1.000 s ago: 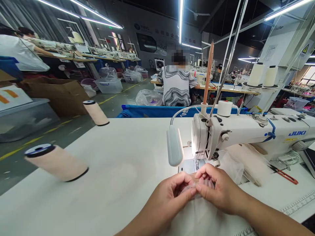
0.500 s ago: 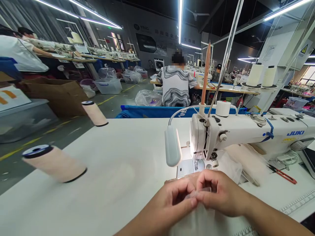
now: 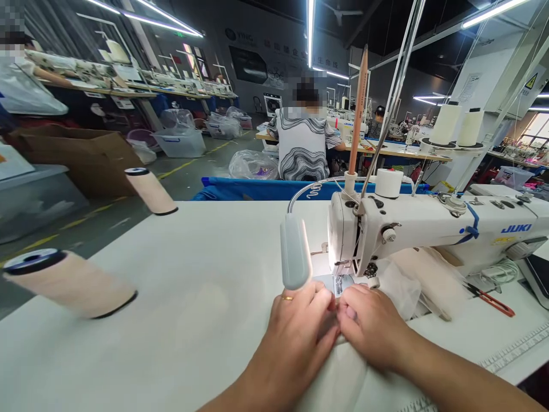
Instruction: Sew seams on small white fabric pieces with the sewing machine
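Observation:
Both hands are close together just in front of the presser foot [image 3: 340, 284] of a white JUKI sewing machine [image 3: 429, 229]. My left hand [image 3: 298, 332], with a ring on one finger, is closed on thin whitish fabric [image 3: 343, 372]. My right hand [image 3: 371, 323] is closed too, its fingers curled on the same fabric. The cloth hangs from the hands toward my body over the table edge side. The fingertips partly hide it, and I cannot tell whether it lies under the foot. A grey lamp head [image 3: 295, 252] hangs right above my left hand.
Two cones of pale thread, one near [image 3: 71, 283] and one farther [image 3: 151, 191], stand at the left of the white table [image 3: 193, 257]. Right of the needle lie folded sheer cloth [image 3: 433, 280], red-handled thread snips [image 3: 493, 300] and a ruler [image 3: 514, 349]. A co-worker [image 3: 304, 137] sits ahead.
Both hands have moved forward with the fabric, up to the presser foot. Earlier they pinched its edge nearer to me. The camera view has shifted slightly.

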